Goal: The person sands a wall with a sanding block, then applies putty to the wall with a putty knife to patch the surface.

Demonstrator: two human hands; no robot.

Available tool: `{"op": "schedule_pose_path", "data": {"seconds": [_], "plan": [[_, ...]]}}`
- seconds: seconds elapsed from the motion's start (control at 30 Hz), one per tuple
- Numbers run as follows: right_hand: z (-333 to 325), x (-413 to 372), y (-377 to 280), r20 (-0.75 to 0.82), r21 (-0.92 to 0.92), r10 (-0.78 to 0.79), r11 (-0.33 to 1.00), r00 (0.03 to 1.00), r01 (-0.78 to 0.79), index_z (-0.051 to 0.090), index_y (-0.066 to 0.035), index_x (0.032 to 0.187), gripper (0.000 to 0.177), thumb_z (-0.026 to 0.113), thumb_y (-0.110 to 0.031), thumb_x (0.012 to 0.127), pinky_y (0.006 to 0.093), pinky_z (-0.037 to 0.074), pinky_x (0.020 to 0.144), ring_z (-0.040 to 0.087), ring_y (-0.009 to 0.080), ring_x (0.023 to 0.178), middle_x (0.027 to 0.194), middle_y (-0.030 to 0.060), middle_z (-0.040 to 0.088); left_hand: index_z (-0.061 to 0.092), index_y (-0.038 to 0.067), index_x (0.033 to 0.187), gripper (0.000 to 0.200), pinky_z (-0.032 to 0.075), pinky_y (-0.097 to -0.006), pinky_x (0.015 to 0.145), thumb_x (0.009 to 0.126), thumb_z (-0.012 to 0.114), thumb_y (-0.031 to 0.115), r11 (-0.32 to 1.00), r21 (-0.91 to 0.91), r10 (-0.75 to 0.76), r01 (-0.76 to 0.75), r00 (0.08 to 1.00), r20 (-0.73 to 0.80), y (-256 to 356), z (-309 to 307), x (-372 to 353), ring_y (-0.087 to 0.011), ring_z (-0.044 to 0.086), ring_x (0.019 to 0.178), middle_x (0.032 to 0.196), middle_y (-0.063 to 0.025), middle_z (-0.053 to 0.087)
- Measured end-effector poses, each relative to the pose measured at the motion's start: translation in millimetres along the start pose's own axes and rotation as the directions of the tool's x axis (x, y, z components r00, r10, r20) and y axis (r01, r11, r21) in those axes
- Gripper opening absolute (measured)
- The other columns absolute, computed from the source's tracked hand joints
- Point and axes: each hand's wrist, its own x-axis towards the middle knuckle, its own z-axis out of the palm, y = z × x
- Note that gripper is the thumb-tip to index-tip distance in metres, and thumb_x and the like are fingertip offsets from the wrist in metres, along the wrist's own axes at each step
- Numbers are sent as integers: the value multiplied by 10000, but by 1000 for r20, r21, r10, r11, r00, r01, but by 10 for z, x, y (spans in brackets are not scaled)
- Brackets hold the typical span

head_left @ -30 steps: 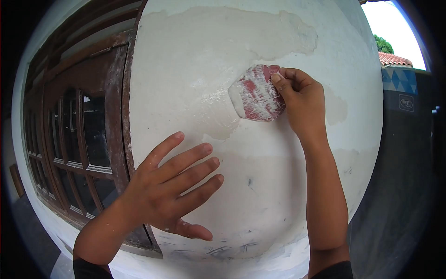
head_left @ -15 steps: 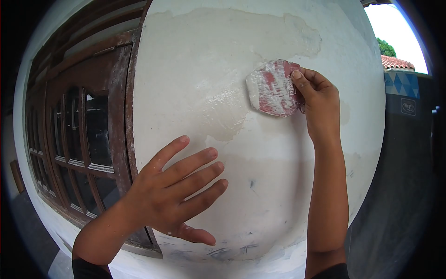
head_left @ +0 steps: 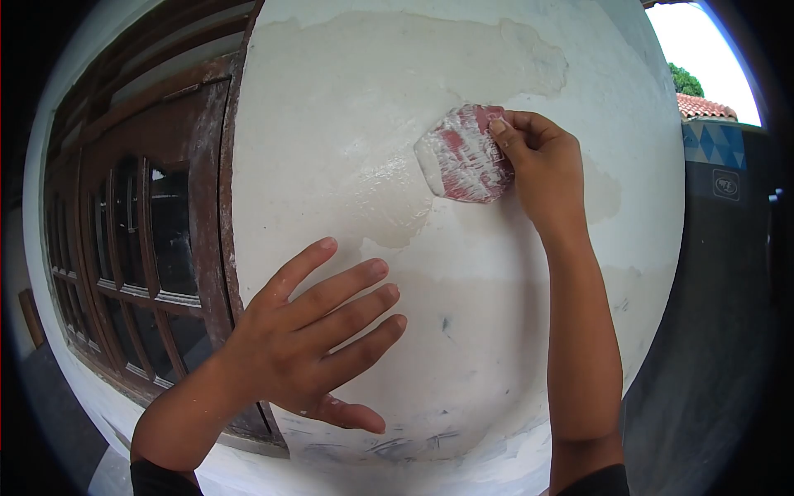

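My right hand (head_left: 547, 165) pinches a red, flat putty scraper (head_left: 471, 157) by its right edge, thumb on the near face. White paste is smeared over the scraper, thickest along its left edge, which lies right at the wall. Just left of that edge the white wall (head_left: 463, 347) carries a damp, glossy beige patch of filler (head_left: 389, 202). A larger beige patch (head_left: 397, 58) spreads higher up. My left hand (head_left: 322, 331) hovers in front of the wall with its fingers spread and nothing in it.
A brown wooden window frame (head_left: 217, 165) with glass panes borders the wall on the left. On the right stands a dark panel (head_left: 703, 273) with a blue patterned strip. Beyond it are a tiled roof (head_left: 703, 107) and a tree (head_left: 685, 81).
My right hand has moved left with the scraper, uncovering a beige patch on the wall to its right. My left hand has stayed nearly still.
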Motion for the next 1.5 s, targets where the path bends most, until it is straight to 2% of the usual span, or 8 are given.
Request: {"op": "schedule_pose_path", "data": {"seconds": [0.13,0.3,0.5,0.73,0.93,1.17,1.33,1.5], "plan": [[-140,-7,-147,-31,233,113,967,993,-103,695,82,1052,282,698,-170,927,229,483,655,621,89,710,807,64,710,684,175,1193,842,330,-608,1109,819,394,872,1000,0,0,0,1000,-3,5,-13,-27,-298,569,1261,1269,-69,649],[84,-158,-79,116,-21,-65,997,991,68,700,55,1060,263,691,-172,928,246,474,636,586,86,659,767,49,693,683,178,1198,848,327,-607,1113,818,386,876,1000,4,2,-2,1000,7,17,-5,-7,-297,566,1266,1277,-66,646],[-174,20,-86,24,219,80,972,997,-83,684,83,1068,290,692,-171,929,247,512,671,641,101,710,822,81,713,677,176,1210,847,325,-604,1114,823,387,872,1000,0,-7,7,1000,-3,7,-33,-50,-296,566,1266,1267,-68,652],[101,-84,-147,128,-45,-25,999,991,30,708,46,1032,264,704,-194,921,273,494,664,607,101,693,801,63,702,678,175,1210,849,325,-604,1117,823,384,872,1000,7,9,-9,1000,14,21,-28,13,-292,564,1270,1264,-66,654],[-106,-23,-170,161,229,48,970,986,-84,681,65,1069,250,677,-155,949,223,501,703,642,95,746,877,67,709,680,180,1206,859,326,-608,1115,807,393,884,1000,2,-3,3,1000,11,24,-58,-56,-294,559,1274,1260,-65,654],[90,-59,-116,95,54,-23,998,995,18,705,53,1018,250,693,-180,928,243,472,636,588,92,661,783,61,703,683,183,1201,861,319,-606,1122,805,387,888,1000,6,1,-1,1000,16,36,-17,-38,-285,554,1283,1260,-63,654],[56,-99,-175,147,229,-1,973,989,-33,701,60,1012,233,691,-156,924,240,482,621,602,88,654,774,64,700,684,178,1195,854,320,-605,1121,812,388,882,1000,-5,-2,2,1000,16,30,-14,-97,-279,555,1281,1259,-62,654],[389,-328,-286,313,-75,-27,996,949,53,697,35,1025,208,698,-150,929,241,491,676,595,62,712,786,34,690,681,173,1190,849,331,-596,1118,819,384,877,1000,-7,24,-23,1000,17,50,42,-46,-278,554,1282,1264,-63,652]]}}
